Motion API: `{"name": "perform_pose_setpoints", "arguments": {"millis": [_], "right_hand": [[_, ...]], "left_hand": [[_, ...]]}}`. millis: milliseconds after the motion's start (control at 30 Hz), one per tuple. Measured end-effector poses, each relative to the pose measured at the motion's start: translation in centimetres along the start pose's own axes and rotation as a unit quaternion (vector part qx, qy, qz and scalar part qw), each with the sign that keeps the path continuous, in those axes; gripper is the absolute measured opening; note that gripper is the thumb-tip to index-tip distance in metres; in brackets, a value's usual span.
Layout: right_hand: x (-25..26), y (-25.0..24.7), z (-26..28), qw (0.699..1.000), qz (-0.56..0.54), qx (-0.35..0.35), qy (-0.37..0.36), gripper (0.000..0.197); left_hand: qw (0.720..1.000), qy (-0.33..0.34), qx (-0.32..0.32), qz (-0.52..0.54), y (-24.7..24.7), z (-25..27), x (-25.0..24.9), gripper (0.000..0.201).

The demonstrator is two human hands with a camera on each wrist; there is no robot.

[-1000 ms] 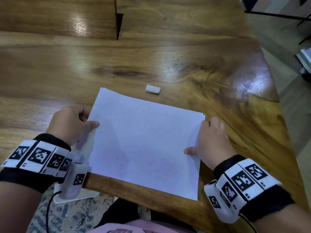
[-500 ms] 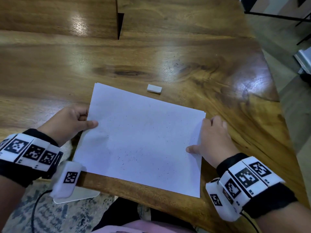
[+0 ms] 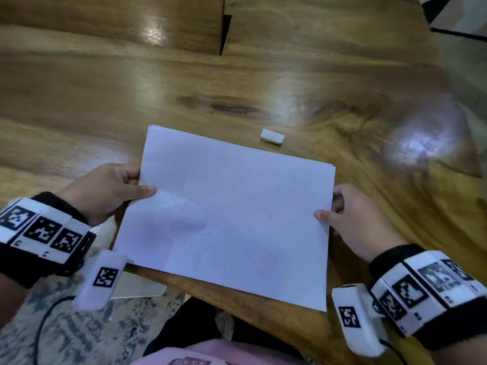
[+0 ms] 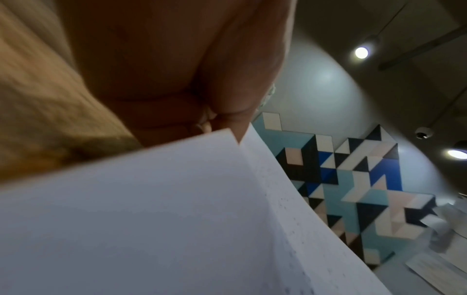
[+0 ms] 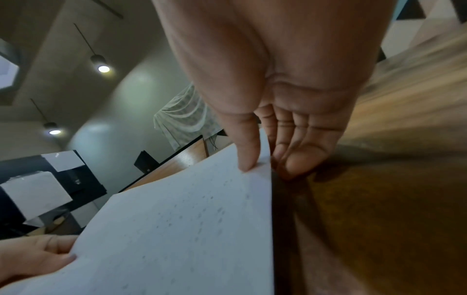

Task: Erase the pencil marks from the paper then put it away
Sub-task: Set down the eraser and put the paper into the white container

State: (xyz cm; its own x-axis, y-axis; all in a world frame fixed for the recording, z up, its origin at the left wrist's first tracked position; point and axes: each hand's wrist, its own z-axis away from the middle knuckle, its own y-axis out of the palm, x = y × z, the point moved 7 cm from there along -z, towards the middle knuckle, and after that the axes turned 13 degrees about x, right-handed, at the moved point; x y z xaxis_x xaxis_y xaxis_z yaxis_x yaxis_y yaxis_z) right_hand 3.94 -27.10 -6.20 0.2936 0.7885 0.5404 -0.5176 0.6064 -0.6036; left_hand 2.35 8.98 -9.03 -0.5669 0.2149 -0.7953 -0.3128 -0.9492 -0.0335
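Observation:
A white sheet of paper (image 3: 232,214) with small dark specks is held above the wooden table (image 3: 105,88), tilted up off its surface. My left hand (image 3: 110,188) pinches the paper's left edge, thumb on top and fingers underneath. My right hand (image 3: 350,219) pinches the right edge the same way. In the right wrist view the thumb presses on the paper (image 5: 177,229) with the fingers under it. The left wrist view shows the paper (image 4: 151,219) from below, at my fingers. A small white eraser (image 3: 272,137) lies on the table just beyond the paper's far edge.
The table's near edge (image 3: 237,293) runs under the paper, with my lap and a patterned floor below. A white object (image 3: 139,288) lies on the floor at lower left. Two wooden panels (image 3: 158,22) with a gap between them stand at the table's far side.
Both hands have lifted the paper off the table and raised it toward me. The right thumb now sits on top of the right edge. The eraser has stayed put.

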Motion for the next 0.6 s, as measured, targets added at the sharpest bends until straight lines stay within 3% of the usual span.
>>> {"name": "perform_pose_setpoints", "arguments": {"millis": [133, 233, 367, 467, 600], "right_hand": [[0.4, 0.1, -0.7, 0.998, -0.055, 0.026, -0.019, 0.010], [1.2, 0.3, -1.0, 0.996, -0.056, 0.047, -0.046, 0.009], [3.5, 1.4, -1.1, 0.993, -0.040, 0.072, -0.086, 0.008], [5.6, 3.2, -0.8, 0.989, -0.014, 0.098, -0.106, 0.010], [9.0, 6.5, -0.3, 0.982, 0.037, 0.122, -0.141, 0.010]], "left_hand": [[0.998, -0.003, -0.060, 0.032, -1.1, 2.3, 2.2, 0.023], [0.995, 0.001, -0.086, 0.055, -0.9, 4.2, 3.8, 0.043], [0.987, 0.031, -0.147, 0.055, -1.1, 7.0, 5.8, 0.036], [0.980, 0.055, -0.176, 0.075, -1.3, 9.5, 7.2, 0.003], [0.976, 0.042, -0.193, 0.089, -3.3, 12.8, 11.4, 0.012]]}}
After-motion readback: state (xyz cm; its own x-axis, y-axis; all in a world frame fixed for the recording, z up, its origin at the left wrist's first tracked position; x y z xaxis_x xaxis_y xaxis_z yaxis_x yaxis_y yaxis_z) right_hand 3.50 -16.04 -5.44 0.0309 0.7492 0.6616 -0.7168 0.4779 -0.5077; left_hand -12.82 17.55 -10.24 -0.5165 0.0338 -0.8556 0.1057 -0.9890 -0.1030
